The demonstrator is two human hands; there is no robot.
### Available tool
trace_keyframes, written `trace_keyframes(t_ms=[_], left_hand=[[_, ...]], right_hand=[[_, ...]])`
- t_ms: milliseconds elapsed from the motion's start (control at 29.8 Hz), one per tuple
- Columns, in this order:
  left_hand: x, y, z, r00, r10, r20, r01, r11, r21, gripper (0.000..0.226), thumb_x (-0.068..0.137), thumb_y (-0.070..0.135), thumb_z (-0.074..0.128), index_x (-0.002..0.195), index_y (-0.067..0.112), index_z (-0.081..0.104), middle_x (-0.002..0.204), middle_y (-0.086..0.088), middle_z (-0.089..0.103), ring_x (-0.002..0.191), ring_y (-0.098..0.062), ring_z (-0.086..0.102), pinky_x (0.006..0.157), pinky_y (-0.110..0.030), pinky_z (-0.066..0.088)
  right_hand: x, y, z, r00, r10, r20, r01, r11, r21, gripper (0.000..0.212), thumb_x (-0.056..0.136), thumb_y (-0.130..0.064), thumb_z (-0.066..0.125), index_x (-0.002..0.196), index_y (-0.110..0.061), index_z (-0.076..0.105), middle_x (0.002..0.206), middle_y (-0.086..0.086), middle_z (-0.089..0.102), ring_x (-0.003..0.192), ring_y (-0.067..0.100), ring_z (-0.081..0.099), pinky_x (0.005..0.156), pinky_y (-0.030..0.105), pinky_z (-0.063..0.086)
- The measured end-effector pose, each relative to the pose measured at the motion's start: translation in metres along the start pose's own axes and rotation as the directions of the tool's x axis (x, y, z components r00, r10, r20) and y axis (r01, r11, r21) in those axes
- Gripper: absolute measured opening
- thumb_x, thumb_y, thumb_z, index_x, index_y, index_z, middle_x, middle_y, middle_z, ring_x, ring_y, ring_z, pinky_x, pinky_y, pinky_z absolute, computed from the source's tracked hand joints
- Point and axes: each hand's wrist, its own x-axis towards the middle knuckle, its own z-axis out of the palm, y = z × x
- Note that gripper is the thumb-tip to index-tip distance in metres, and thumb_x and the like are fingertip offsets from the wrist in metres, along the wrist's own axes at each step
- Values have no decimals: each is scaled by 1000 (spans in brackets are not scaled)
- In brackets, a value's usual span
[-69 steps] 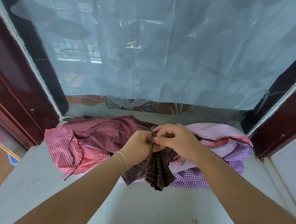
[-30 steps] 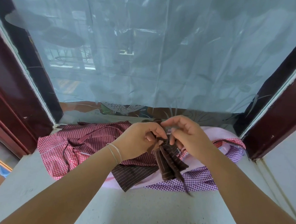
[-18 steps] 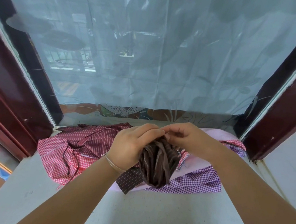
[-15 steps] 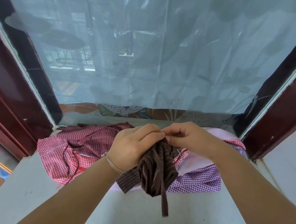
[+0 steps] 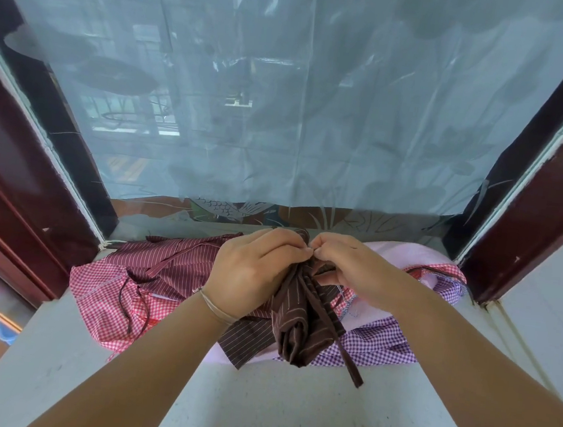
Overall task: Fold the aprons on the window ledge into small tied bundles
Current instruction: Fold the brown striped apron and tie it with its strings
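Note:
A dark brown striped apron [image 5: 300, 322] hangs rolled into a tight bundle between my hands, above the pile. My left hand [image 5: 253, 272] grips its top and side. My right hand [image 5: 354, 268] pinches its top, fingertips meeting those of the left. A brown strap [image 5: 345, 353] dangles from the bundle down to the right. Beneath lie a maroon striped apron [image 5: 172, 261], a red checked apron [image 5: 103, 296], a purple checked apron [image 5: 381, 343] and a pale pink one [image 5: 403, 256], all loose and crumpled.
The grey stone window ledge [image 5: 272, 401] runs toward me below the pile. A translucent curtain [image 5: 284, 93] covers the window behind. Dark red frame posts stand at left [image 5: 20, 160] and right [image 5: 541, 211].
The brown apron went from a loose fold to a tight hanging bundle lifted off the pile. Both hands came together at its top, and a strap fell free below it.

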Motion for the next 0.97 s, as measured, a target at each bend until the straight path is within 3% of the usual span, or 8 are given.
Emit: trace_keyframes(t_ms=[101,201,335,402,503,570,771,972], left_hand=[[1,-1,-1,1000,-10,2,10,1000,-17,17,93,20,62,88,10,75,91,-2,71,81,-16,67,62,-30,56],[-6,-3,-1,994,-108,20,110,987,-114,17,92,26,62,90,14,74,92,0,70,81,-15,67,63,-33,56],[-13,-3,1,949,-310,58,314,918,-244,13,90,30,62,91,21,70,92,5,70,82,-9,66,64,-34,56],[-11,-1,3,924,-376,74,380,873,-306,13,88,31,64,90,21,71,91,6,70,82,-8,67,65,-35,57],[-6,2,7,916,-393,76,396,862,-316,8,85,21,69,88,15,73,89,6,70,81,-6,67,69,-30,57],[-2,1,7,899,-435,54,430,851,-302,5,83,12,72,87,14,74,88,10,68,81,-2,65,71,-24,56],[3,-1,5,830,-551,89,533,734,-421,7,82,16,72,84,23,71,86,10,67,82,-5,65,74,-22,54],[9,0,4,648,-725,233,731,507,-457,17,79,6,75,80,23,71,81,4,72,79,-10,69,79,-23,54]], right_hand=[[0,3,4,999,40,20,-41,996,76,26,99,-8,35,83,-10,56,77,4,57,78,16,57,74,29,51],[-2,4,1,993,-114,-41,92,930,-357,17,100,-20,43,86,-18,52,75,-1,60,67,8,63,64,23,52],[-6,0,-4,927,-362,93,211,302,-930,14,97,-29,47,89,-20,42,67,-6,48,56,7,44,48,21,30],[-4,1,-3,897,-429,104,197,178,-964,15,95,-27,47,83,-20,39,63,-7,42,52,7,35,47,22,23],[7,3,-1,931,-349,-106,153,638,-755,21,92,-19,49,73,-21,42,62,-5,44,54,10,43,52,25,38],[10,6,4,973,-124,-197,82,974,-209,22,93,-12,47,72,-18,49,65,-1,50,60,13,53,56,28,48],[13,18,14,970,-86,-228,192,845,498,21,91,4,50,76,-10,54,71,2,57,58,11,49,53,22,43],[12,14,12,899,-241,-366,240,970,-50,12,93,-14,60,84,-15,52,52,-9,48,41,6,41,42,22,37]])
